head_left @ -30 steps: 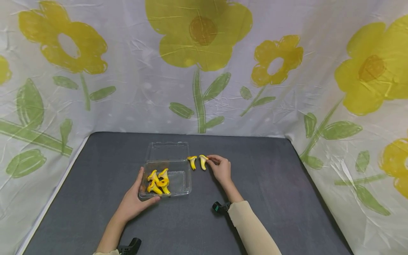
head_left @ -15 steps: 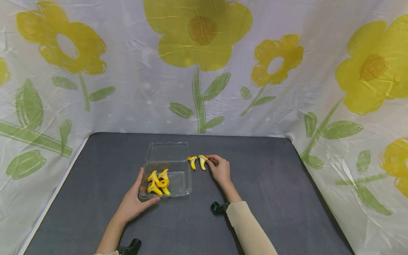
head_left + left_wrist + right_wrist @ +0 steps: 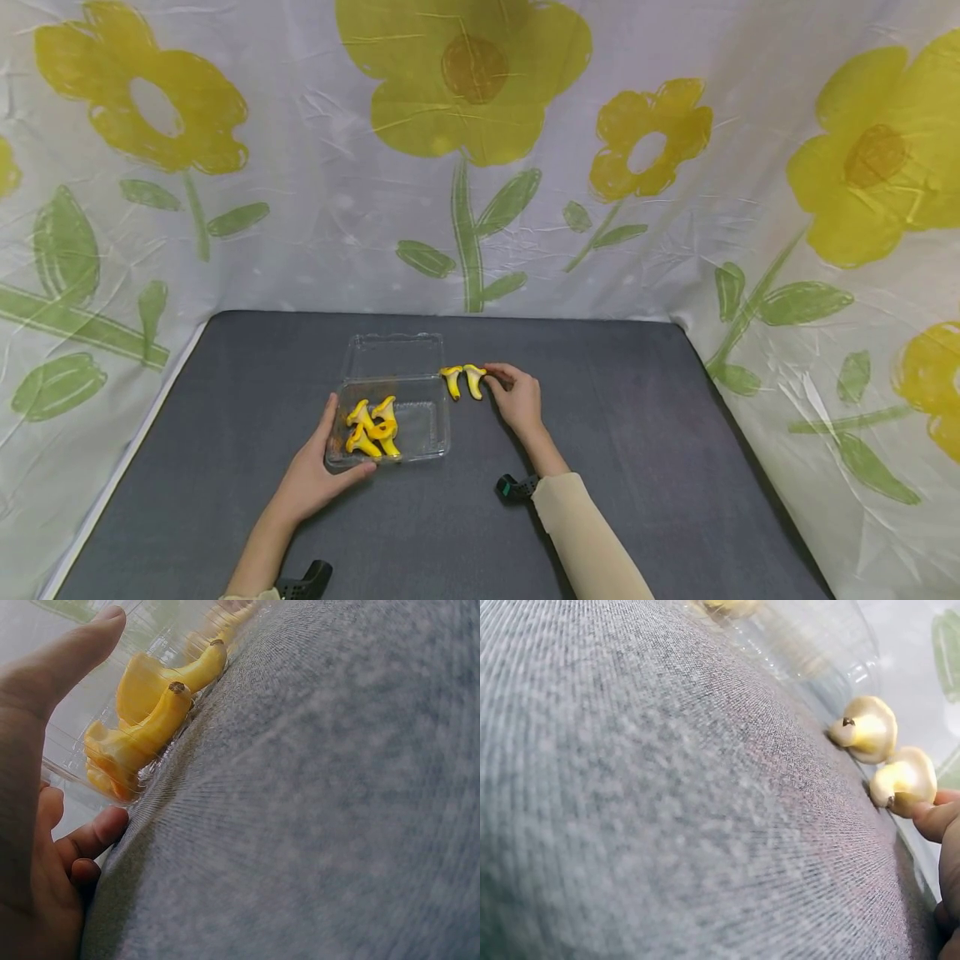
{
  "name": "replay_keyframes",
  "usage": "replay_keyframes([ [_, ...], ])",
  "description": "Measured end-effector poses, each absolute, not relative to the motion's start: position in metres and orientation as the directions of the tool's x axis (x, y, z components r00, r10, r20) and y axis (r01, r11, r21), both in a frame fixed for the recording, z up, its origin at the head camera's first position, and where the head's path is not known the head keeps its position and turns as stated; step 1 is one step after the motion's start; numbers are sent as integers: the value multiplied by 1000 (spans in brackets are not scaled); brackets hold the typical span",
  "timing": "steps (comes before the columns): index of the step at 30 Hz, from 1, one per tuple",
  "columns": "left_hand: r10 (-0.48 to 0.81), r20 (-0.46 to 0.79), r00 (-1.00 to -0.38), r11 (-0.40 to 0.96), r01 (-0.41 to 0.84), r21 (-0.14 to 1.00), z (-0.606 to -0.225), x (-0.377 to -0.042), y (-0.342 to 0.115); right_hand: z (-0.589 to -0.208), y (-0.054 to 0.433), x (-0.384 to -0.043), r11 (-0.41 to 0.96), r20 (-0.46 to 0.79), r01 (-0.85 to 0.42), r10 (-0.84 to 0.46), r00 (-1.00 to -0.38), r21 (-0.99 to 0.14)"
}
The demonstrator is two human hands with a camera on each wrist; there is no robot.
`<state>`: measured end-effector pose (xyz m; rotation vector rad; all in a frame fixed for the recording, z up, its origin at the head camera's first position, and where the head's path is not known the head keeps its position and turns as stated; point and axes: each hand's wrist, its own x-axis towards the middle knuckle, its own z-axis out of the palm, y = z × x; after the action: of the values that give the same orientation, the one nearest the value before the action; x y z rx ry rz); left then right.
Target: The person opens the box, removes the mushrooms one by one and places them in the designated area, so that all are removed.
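Clear plastic box [image 3: 426, 427]: sitting on the dark grey table [image 3: 645, 433], left of its middle, with the lid [image 3: 395, 356] folded back toward the table's far edge.
Yellow mushrooms inside [image 3: 385, 410]: four by my count, overlapping in the box's left half.
Left hand [image 3: 311, 479]: spread around the box's near left corner, thumb along the near wall, fingers against the left wall.
Right hand [image 3: 521, 402]: thumb and forefinger pinching the outer mushroom [image 3: 474, 382] by its cap; the rest of the fingers are partly hidden from me.
Outer mushroom: right of the box, cap toward the table's far edge, stem toward the near side.
Inner mushroom [image 3: 452, 382]: between the outer one and the box, just beside the box's far right corner, lying much the same way; I can't tell whether the two caps touch.
Sleeve [image 3: 588, 529]: cream, on the right arm.
Backdrop [image 3: 300, 267]: pale cloth with big yellow flowers, behind the table's far edge.
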<state>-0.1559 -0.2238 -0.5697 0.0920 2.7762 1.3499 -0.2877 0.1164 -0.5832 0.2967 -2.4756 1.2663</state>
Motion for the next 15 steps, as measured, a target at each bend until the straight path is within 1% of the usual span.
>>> replay_keyframes([
  [7, 78, -16, -997, 615, 35, 788, -570, -156, -224, -582, 116, -285, 580, 392, -322, -5, -920, -749],
  [15, 79, -14, -997, 615, 38, 787, -572, -157, -225, -581, 119, -286, 565, 336, -269, 16, -942, -780],
])
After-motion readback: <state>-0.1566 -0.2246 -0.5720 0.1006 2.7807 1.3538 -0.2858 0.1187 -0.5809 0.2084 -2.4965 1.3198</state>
